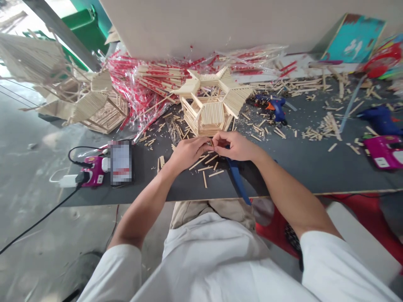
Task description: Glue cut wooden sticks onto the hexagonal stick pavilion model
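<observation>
My left hand point(189, 153) and my right hand point(234, 144) meet fingertip to fingertip over the front of the table. Both are closed in a pinch around a short wooden stick point(211, 143), mostly covered by the fingers. Just beyond them stands a small stick-built pavilion model point(212, 114) with flared, star-like roof panels. Short cut sticks point(205, 179) lie scattered below my hands. A tool with blue handles point(237, 180) rests under my right wrist, its far end hidden.
At left are a larger stick model point(103, 111), a magenta power strip point(94, 170) and a phone point(121, 161). Bagged red-tipped sticks point(151, 77) line the back. On the right lie blue glue guns point(277, 109), another magenta strip point(382, 152) and stick offcuts point(329, 126).
</observation>
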Tool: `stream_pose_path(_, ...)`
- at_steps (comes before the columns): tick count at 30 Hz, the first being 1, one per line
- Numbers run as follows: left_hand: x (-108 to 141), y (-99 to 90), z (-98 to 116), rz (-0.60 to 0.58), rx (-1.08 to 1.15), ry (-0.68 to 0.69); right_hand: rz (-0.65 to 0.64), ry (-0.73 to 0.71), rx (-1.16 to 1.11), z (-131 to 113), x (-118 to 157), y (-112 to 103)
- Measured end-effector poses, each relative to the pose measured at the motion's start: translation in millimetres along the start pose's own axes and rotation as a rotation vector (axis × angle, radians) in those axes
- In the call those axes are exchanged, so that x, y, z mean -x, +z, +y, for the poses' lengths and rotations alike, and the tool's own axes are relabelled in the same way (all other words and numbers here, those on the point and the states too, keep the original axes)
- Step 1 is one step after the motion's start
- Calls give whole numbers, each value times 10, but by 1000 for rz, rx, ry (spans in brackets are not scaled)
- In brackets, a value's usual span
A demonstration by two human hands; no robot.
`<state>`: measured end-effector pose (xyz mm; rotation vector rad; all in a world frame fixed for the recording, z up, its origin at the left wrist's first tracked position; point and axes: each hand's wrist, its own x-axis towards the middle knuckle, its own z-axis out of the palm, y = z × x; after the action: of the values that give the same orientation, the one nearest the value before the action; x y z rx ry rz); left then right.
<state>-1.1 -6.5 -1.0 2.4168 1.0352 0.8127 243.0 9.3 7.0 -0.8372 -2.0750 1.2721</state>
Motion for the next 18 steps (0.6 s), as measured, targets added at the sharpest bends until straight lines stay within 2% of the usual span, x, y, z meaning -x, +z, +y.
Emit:
stream_pose_path(6, 21, 24, 6, -8, -34, 8, -24, -5, -28, -40, -11, 0)
stream_pose_path(14, 5, 125, -6, 191, 96, -17, -13, 6, -139, -16, -10, 2)
stream_pose_path(18, 2, 174, -28, 215, 153, -43, -5, -7, -166, -12, -5, 5)
